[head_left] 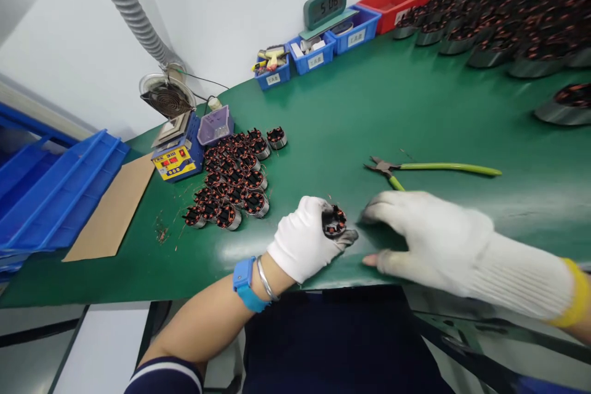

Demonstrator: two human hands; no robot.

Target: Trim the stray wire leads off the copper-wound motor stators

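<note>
Left hand (300,240): gloved in white, we see it curled around a coil (337,226), gripping its side; we judge this leaves the wound end exposed to our view.
Coil: near the front edge of the worktop (323,135), before our body; round, dark inside, copper-coloured windings ringing it, the glove hiding much of its wall. We cannot tell whether it touches the surface.
Right hand (420,240): gloved and blurred, thumb and fingers spread with nothing between them, just beside the coil but apart from it.
Cutters (443,167): lying beyond our right hand, green handles splayed, probably there for easy reach.
Left cluster (235,175): similar coils with metal sides, windings up, crowded beside a blue-and-yellow unit (178,154), perhaps to save room.
Right batch (521,24): many more, one standing nearer us.
Bins (316,60): along the wall, likely keeping small items together.
</note>
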